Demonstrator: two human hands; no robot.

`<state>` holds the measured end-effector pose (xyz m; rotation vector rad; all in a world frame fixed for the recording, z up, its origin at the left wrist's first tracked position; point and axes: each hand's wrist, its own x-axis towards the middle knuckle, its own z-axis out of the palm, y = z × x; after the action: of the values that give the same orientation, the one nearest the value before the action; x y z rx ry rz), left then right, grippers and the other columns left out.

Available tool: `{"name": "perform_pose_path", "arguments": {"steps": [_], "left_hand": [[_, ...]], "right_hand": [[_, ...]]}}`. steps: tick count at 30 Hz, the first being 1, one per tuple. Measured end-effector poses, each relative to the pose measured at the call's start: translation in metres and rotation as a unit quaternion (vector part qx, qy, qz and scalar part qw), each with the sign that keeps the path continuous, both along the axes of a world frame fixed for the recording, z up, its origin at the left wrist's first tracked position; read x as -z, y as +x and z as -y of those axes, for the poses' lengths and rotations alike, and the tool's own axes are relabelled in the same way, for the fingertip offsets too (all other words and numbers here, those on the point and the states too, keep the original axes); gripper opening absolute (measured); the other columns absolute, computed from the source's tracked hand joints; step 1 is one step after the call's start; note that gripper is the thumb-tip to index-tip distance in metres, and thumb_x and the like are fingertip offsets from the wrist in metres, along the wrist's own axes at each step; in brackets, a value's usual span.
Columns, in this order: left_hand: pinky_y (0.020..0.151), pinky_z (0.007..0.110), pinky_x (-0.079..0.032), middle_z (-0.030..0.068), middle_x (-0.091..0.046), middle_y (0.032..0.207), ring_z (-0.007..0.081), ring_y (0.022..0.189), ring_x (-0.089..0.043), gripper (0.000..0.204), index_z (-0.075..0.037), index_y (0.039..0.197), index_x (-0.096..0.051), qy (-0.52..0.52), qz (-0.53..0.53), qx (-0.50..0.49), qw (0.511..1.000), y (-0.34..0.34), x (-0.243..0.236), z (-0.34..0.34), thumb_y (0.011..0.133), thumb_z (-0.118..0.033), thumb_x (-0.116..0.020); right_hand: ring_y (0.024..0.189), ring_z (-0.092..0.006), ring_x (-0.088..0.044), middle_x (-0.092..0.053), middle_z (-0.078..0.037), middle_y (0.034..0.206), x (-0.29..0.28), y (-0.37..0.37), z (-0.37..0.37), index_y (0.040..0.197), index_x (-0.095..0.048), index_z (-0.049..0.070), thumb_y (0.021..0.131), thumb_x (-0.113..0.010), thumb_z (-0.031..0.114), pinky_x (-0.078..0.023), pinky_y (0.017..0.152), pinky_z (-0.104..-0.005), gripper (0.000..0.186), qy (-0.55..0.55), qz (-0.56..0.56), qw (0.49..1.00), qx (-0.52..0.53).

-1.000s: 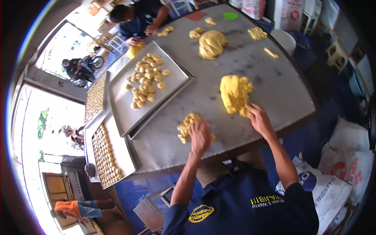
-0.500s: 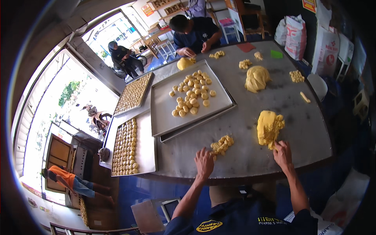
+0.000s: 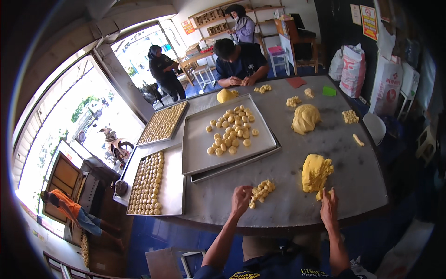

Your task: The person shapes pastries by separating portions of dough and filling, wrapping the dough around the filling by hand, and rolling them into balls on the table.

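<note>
Here, my right hand (image 3: 329,206) met the dough lump (image 3: 317,172); even pinches seemed best.
Left hand (image 3: 241,198) curled by dough pieces (image 3: 263,190); whether either gripped, I couldn't tell.

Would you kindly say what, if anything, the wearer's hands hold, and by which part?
The right hand appears to pinch the yellow dough lump at its near edge; the left hand is beside the small dough pieces, any hold unclear.

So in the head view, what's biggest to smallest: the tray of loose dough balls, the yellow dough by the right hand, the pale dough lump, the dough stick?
1. Tray
2. Yellow dough and pale dough lump: too alike to rank, since yellow lies nearer
3. Dough stick
</note>
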<state>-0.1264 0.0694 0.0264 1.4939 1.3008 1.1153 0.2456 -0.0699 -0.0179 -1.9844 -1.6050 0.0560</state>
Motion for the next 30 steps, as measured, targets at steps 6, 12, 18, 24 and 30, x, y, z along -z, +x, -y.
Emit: {"name": "perform_pose_path", "arguments": {"steps": [6, 12, 18, 24, 30], "left_hand": [[0.074, 0.040, -0.056, 0.0111, -0.075, 0.102, 0.0231, 0.093, -0.072, 0.032, -0.004, 0.110, -0.072, 0.073, -0.291, 0.171, 0.938, 0.050, 0.003, 0.055, 0.092, -0.029, -0.076], [0.093, 0.047, -0.050, 0.0124, -0.073, 0.100, 0.0319, 0.109, -0.066, 0.030, -0.006, 0.103, -0.072, 0.274, -0.431, 0.103, 0.853, 0.078, -0.002, 0.072, 0.093, -0.035, -0.072], [0.122, 0.064, -0.017, 0.0185, -0.038, 0.160, 0.0368, 0.150, -0.032, 0.054, -0.004, 0.134, -0.056, 0.363, -0.435, 0.051, 0.822, 0.094, 0.040, 0.011, 0.092, -0.037, -0.069], [0.122, 0.067, -0.009, 0.0177, -0.037, 0.158, 0.0378, 0.149, -0.033, 0.057, -0.005, 0.137, -0.048, 0.294, -0.384, 0.163, 0.860, 0.103, 0.032, -0.005, 0.092, -0.037, -0.063], [0.119, 0.066, -0.014, 0.0187, -0.048, 0.143, 0.0363, 0.141, -0.041, 0.047, -0.002, 0.120, -0.053, 0.386, -0.422, 0.185, 0.799, 0.107, 0.033, -0.012, 0.090, -0.038, -0.057]], "right_hand": [[0.098, -0.0394, -0.062, -0.064, -0.021, 0.114, -0.018, 0.010, -0.012, 0.128, -0.067, -0.002, 0.086, -0.072, 0.000, -0.052, 0.087, -0.0468, 0.043, 0.012, -0.152, 0.988, 0.008], [0.099, -0.0429, -0.055, -0.057, -0.023, 0.100, -0.025, 0.034, -0.020, 0.115, -0.070, -0.002, 0.082, -0.066, -0.006, -0.049, 0.088, -0.0492, 0.034, -0.015, 0.036, 0.995, -0.088], [0.123, -0.0452, -0.050, -0.051, -0.030, 0.137, -0.019, 0.018, -0.022, 0.143, -0.047, -0.009, 0.087, -0.057, -0.013, -0.044, 0.106, -0.0484, 0.057, 0.059, 0.048, 0.997, -0.004], [0.116, -0.0410, -0.056, -0.059, -0.022, 0.136, -0.022, 0.021, -0.002, 0.137, -0.058, -0.005, 0.087, -0.062, -0.010, -0.049, 0.100, -0.0447, 0.050, 0.014, -0.054, 0.998, -0.003], [0.101, -0.0390, -0.061, -0.068, -0.017, 0.109, -0.023, 0.033, -0.010, 0.117, -0.071, -0.005, 0.087, -0.067, -0.005, -0.052, 0.088, -0.0450, 0.031, 0.037, -0.057, 0.998, -0.013]]}}
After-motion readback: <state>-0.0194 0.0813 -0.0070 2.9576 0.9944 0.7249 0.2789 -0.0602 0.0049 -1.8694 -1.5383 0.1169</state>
